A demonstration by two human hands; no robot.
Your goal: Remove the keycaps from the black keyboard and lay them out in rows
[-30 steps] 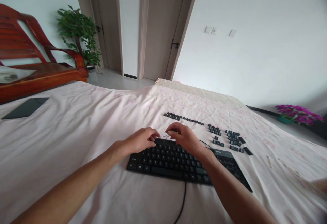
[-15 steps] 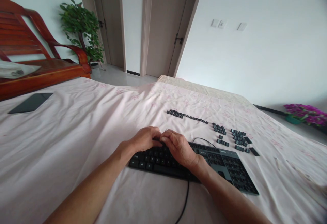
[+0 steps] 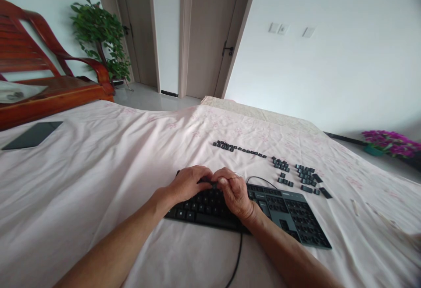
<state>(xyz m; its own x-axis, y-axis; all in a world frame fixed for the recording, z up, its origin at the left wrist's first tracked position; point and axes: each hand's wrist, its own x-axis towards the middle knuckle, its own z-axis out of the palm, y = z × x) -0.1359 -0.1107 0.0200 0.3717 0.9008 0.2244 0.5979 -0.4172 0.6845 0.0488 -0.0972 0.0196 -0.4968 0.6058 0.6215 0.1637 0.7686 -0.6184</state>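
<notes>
Head view: your keyboard [image 3: 213, 219] lies at the lower centre of the frame, slightly askew, long side across the picture, on a pale, creased sheet with pink flowers [image 3: 131, 156]. Your left hand [image 3: 190, 183] comes in from the lower left and rests over the upper left rows; its fingers are bent, thumb toward the keys. Your right hand [image 3: 234, 191] comes in from the lower right, fingers curled in, its fingertips meeting those of the left at the keyboard's top edge. Grip: both hands are bent close over the keys, but the fingers cover the spot, so I cannot tell whether you grasp a keycap or only press there.

Right of your right hand, the number-pad block [image 3: 309, 222] shows rows of open sockets. Loose black keycaps [image 3: 307, 176] are set out in groups and a thin row, from just above frame centre to right of centre, beyond the keyboard. A black cable [image 3: 238, 259] runs from under the near edge to the bottom of the frame. A dark flat panel [image 3: 33, 135] lies at the left; a wooden bench [image 3: 66, 90] and a leafy plant [image 3: 98, 38] stand upper left, purple flowers [image 3: 391, 142] at the right edge.
</notes>
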